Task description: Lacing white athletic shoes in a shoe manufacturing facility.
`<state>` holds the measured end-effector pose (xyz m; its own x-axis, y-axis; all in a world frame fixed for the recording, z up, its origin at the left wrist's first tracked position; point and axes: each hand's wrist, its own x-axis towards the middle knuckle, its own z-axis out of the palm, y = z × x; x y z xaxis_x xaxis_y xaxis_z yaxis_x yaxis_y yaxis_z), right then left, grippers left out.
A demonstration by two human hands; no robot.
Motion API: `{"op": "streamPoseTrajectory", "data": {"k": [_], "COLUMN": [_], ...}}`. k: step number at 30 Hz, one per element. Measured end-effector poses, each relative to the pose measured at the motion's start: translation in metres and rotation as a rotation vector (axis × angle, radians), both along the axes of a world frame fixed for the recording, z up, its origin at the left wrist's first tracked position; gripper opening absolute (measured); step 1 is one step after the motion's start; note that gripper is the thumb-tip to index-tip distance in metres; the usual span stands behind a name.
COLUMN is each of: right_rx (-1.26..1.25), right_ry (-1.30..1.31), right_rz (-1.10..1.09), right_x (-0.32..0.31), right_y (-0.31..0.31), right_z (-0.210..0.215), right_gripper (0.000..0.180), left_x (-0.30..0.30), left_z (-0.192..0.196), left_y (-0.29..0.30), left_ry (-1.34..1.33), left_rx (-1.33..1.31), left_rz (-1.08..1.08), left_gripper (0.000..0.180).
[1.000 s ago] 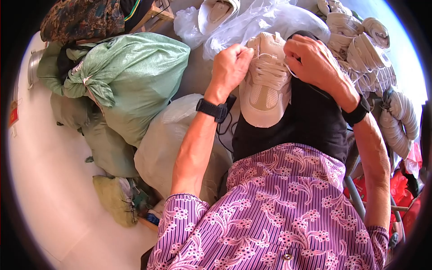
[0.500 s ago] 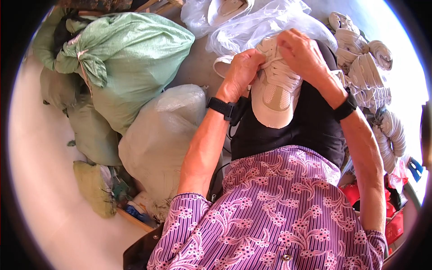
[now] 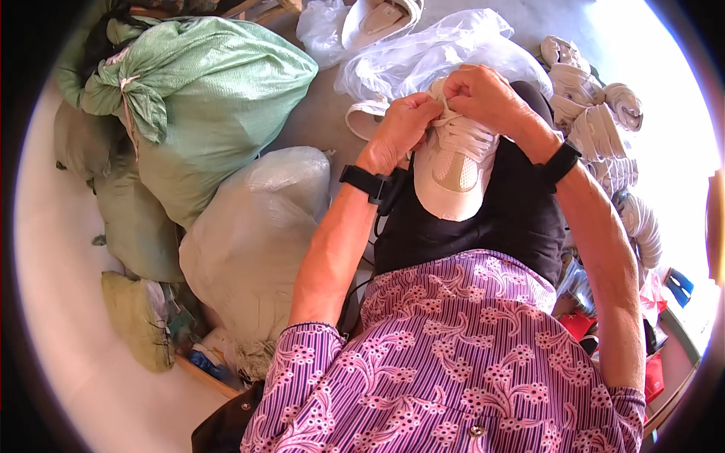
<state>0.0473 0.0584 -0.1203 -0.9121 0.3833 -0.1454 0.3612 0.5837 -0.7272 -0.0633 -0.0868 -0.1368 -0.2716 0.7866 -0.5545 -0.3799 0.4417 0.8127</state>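
Observation:
A cream sneaker (image 3: 450, 187) with a mesh toe panel rests on my black-clad lap, its toe pointing toward me. Pale laces (image 3: 468, 137) criss-cross its front. At the left side of the eyelets, my left hand (image 3: 404, 127) is closed in a pinch on the shoelace. My right hand (image 3: 487, 97) bends over the upper lacing from the right, thumb and fingers pinched together on the shoelace close to the left fingertips. The fingers cover the lace ends and the upper part of the tongue.
Beyond my knees lie clear plastic bags (image 3: 430, 57) and a loose pale shoe (image 3: 381, 21). Another shoe (image 3: 365, 119) lies left of my knee. Stacked pale shoes (image 3: 593, 124) line the right. A green sack (image 3: 226, 83) and a white sack (image 3: 253, 219) fill the left.
My right hand has come down and left, closer to my left hand at the laces. The whole view has shifted slightly; the sneaker remains on my lap.

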Motion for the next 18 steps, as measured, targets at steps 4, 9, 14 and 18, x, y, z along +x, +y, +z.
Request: {"op": "streamPoseTrajectory", "data": {"k": [4,9,14,18], "right_rx": [0.090,0.260,0.249,0.485], "right_ry": [-0.008,0.251,0.082,0.327], "right_rz": [-0.040,-0.095,-0.205,-0.116], "right_x": [0.004,0.050,0.101,0.080], "right_y": [0.000,0.036,0.059,0.035], "right_z": [-0.004,0.011,0.016,-0.005], "right_gripper": [0.015,0.012,0.011,0.016], "left_x": [-0.003,-0.021,-0.038,-0.043], "left_z": [0.004,0.022,0.037,0.044], "left_y": [-0.001,-0.016,-0.024,-0.016], "left_ry": [0.227,0.592,0.336,-0.323], "left_rx": [-0.003,0.188,0.042,0.379], "left_rz": [-0.075,-0.190,-0.249,-0.073], "left_gripper": [0.018,0.024,0.023,0.020]}}
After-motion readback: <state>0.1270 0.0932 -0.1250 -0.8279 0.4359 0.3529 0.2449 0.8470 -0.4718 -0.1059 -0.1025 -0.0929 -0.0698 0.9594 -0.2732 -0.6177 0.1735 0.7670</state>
